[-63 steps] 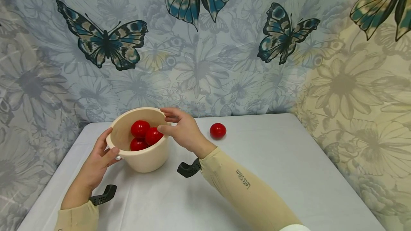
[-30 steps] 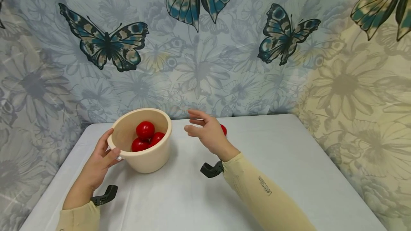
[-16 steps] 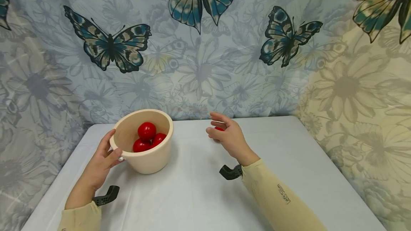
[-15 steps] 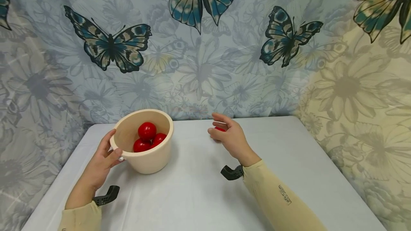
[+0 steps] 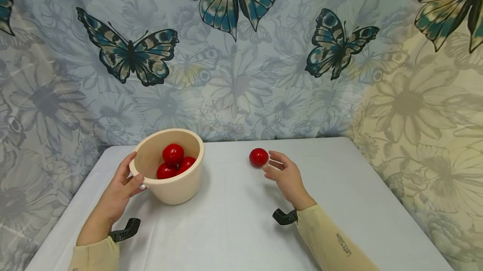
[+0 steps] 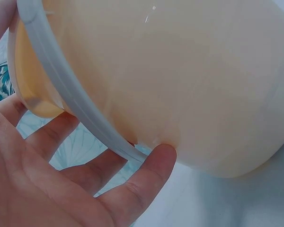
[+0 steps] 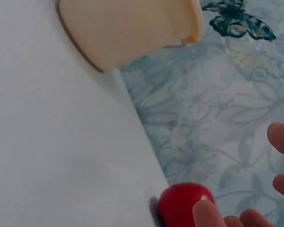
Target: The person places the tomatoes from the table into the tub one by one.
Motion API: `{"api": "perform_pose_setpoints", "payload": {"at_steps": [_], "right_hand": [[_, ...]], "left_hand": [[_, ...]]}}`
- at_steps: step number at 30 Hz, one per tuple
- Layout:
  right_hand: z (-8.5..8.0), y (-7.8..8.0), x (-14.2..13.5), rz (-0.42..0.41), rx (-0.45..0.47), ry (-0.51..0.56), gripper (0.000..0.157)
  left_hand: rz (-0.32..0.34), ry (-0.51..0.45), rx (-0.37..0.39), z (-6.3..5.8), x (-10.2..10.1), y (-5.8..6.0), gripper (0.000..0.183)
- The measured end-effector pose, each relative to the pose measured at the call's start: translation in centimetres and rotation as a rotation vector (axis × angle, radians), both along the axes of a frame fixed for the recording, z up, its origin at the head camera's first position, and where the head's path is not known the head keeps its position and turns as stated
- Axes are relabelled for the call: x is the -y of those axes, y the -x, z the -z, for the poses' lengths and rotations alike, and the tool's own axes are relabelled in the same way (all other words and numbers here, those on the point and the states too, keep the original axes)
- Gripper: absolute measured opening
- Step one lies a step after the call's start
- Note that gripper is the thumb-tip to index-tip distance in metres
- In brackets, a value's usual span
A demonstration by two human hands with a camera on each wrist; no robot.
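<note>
A cream plastic bucket [image 5: 171, 189] stands at the left of the table with three glossy red balls [image 5: 173, 154] inside. My left hand [image 5: 115, 195] grips its left rim; in the left wrist view, the fingers [image 6: 137, 189] reach round that rim [image 6: 80, 104]. Another red ball [image 5: 258, 158] lies alone on the table, right of the bucket. Just to its right is my right hand [image 5: 288, 181], its fingers loosely bent and holding nothing. In the right wrist view, a fingertip [image 7: 206, 213] overlaps this ball; whether they touch I cannot tell.
A white cloth covers the table [image 5: 219, 229], whose back edge meets a hanging butterfly-and-flower fabric [image 5: 241, 86]. Each wrist wears a black camera mount [image 5: 126, 230] that juts inward.
My right hand has left the bucket's rim and moved right, passing in front of the lone ball to its right side, which uncovers the ball. The left hand keeps its hold.
</note>
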State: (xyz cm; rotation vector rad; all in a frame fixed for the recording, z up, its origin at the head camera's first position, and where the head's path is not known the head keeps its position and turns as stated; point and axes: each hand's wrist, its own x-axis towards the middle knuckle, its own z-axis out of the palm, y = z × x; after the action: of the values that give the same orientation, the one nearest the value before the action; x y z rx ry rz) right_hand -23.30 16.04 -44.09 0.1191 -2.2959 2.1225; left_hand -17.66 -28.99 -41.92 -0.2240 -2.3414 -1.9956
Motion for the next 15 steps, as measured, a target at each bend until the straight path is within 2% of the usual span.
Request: {"api": "perform_pose_setpoints", "payload": {"at_steps": [3, 7, 15], "right_hand": [[0.9, 0.2, -0.4, 0.037, 0.067, -0.018, 0.06], [2.3, 0.7, -0.7, 0.068, 0.158, 0.009, 0.06], [4.2, 1.7, -1.3, 0.08, 0.147, 0.087, 0.062]], "left_hand": [[0.005, -0.005, -0.002, 0.0, 0.0, 0.0, 0.074], [0.007, -0.008, -0.003, 0.1, 0.0, 0.0, 0.075], [0.002, 0.007, 0.001, 0.1, 0.0, 0.1, 0.074]]}}
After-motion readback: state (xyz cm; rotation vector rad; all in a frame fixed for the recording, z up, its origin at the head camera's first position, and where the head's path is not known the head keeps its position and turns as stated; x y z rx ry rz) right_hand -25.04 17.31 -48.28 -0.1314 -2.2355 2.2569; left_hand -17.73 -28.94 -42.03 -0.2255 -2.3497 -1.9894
